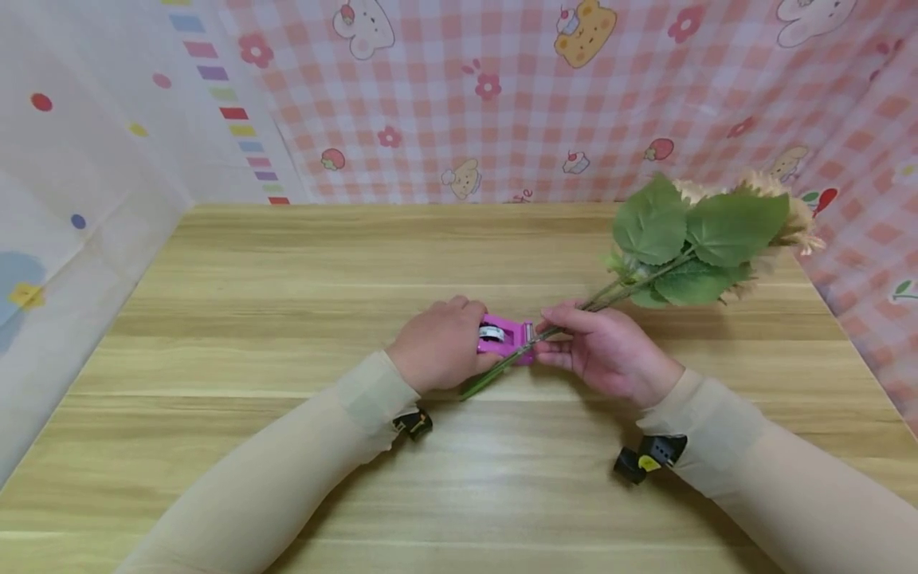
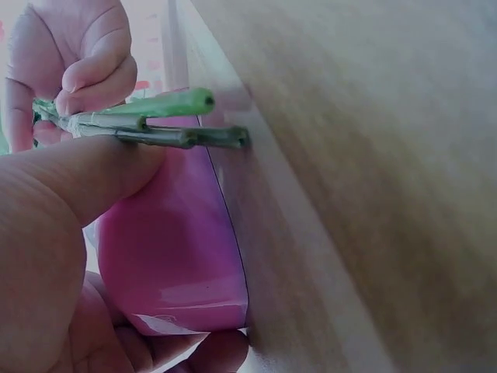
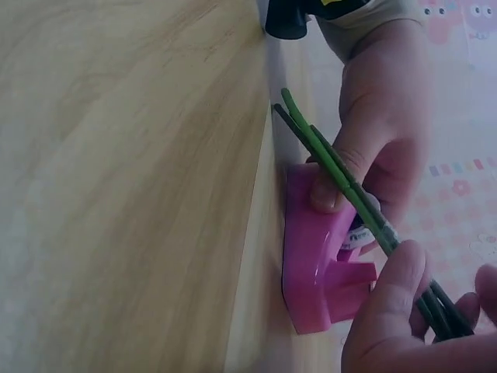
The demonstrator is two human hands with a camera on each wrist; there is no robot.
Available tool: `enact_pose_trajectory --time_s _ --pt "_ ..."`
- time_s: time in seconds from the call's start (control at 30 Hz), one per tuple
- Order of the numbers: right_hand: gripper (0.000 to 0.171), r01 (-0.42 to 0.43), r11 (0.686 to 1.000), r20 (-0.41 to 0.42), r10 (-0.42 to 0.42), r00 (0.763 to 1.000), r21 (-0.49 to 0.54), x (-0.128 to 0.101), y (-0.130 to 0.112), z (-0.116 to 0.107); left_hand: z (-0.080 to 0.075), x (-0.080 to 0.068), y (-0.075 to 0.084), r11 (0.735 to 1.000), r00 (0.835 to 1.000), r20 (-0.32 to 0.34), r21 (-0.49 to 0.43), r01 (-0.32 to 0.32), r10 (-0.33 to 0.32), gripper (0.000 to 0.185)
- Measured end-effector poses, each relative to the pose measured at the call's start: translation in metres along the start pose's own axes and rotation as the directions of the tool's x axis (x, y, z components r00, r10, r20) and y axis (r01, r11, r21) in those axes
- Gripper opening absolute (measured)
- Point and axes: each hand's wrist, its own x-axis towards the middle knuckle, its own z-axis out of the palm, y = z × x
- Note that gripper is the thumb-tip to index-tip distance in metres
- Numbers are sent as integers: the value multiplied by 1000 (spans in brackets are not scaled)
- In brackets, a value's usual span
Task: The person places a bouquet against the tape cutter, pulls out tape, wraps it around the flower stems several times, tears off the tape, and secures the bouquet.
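My left hand (image 1: 441, 343) grips a pink tape dispenser (image 1: 511, 328) on the table, thumb along its near side. A roll of tape (image 1: 491, 332) sits inside it. With my right hand (image 1: 610, 351) I pinch the stems (image 3: 334, 163) of several artificial flowers just right of the dispenser's cutter end. The bunch slants across the dispenser, its green leaves (image 1: 739, 227) and pale blooms (image 1: 803, 223) up to the right. In the left wrist view, the cut stem ends (image 2: 206, 101) stick out past my left thumb. Clear tape (image 2: 85, 120) appears wrapped round the stems.
The wood-grain table (image 1: 287, 279) stretches out on all sides of my hands. A pink checked cloth (image 1: 445, 104) hangs behind it, with a white dotted cloth (image 1: 93, 119) at the left. Small black cameras (image 1: 413, 423) are strapped to both wrists.
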Motion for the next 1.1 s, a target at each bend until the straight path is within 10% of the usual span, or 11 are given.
enact_pose_trajectory --time_s 1.1 --pt "17 5 994 50 0 999 -114 2 -11 -11 -1 0 -1 1000 1000 9 -4 2 -2 66"
